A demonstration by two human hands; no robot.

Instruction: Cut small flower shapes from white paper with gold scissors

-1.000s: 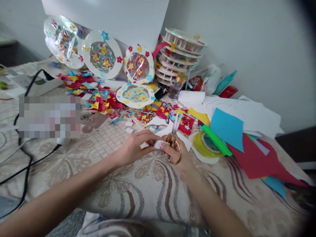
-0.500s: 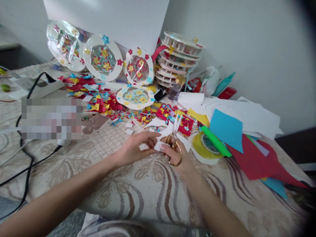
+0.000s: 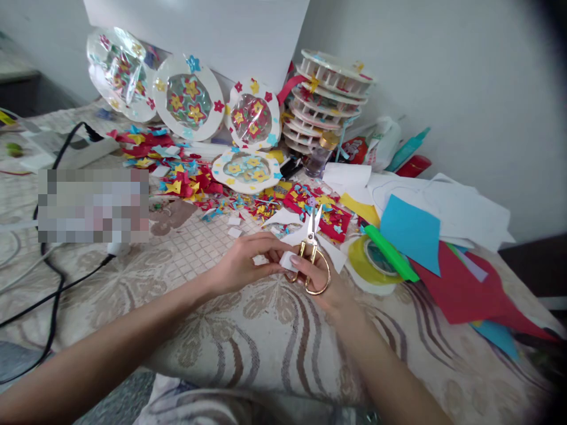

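Right hand [image 3: 331,292] wraps the scissors [image 3: 311,236] and thumbs the white piece [image 3: 289,260], left hand [image 3: 243,261] pinching its left edge, near centre! Blades gape far-side; careless squeezing could nip the paper [image 3: 335,254], a slack pinch drop the piece.

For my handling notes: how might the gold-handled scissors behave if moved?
The scissors look metallic, so probably stiff. Their glossy handles might feel slippery. The blades stand parted, so a sideways push could swing them.

The left hand [image 3: 245,261] and right hand [image 3: 322,280] pinch a small white piece [image 3: 288,261] above the tabletop [image 3: 270,348]; the right also holds open, gold-handled scissors [image 3: 311,238].
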